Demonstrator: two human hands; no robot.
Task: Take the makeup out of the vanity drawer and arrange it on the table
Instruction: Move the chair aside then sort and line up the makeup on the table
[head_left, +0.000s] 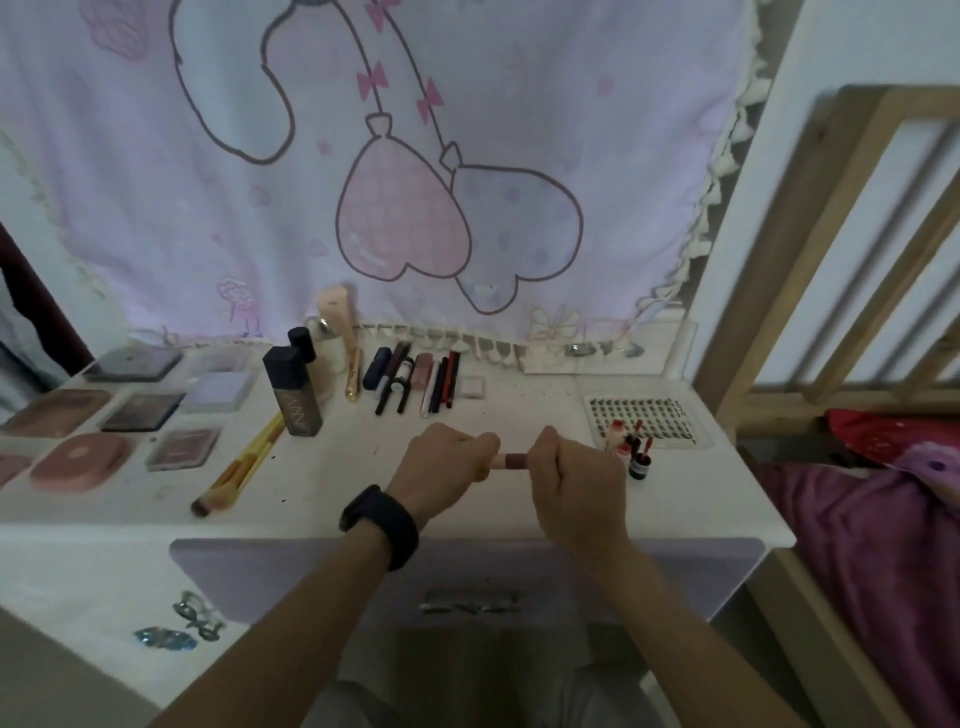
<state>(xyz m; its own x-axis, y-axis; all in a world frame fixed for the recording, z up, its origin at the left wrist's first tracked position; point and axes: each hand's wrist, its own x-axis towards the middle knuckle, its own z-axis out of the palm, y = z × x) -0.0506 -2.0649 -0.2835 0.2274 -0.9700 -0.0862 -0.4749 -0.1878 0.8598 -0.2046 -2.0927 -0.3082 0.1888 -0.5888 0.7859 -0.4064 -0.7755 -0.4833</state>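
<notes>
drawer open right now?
No. The lavender drawer front sits flush under the tabletop, while both hands, left hand and right hand, hold a lipstick tube above it.

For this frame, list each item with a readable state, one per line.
Vanity drawer: shut.
Lip tube: held over the table, gripped at both ends.
Left hand: closed on the tube.
Right hand: closed on the tube.
Foundation bottle: upright, capped.
Makeup brushes: lying flat.
Pencils and tubes: lying in a row.
Pink compact: closed.
</notes>
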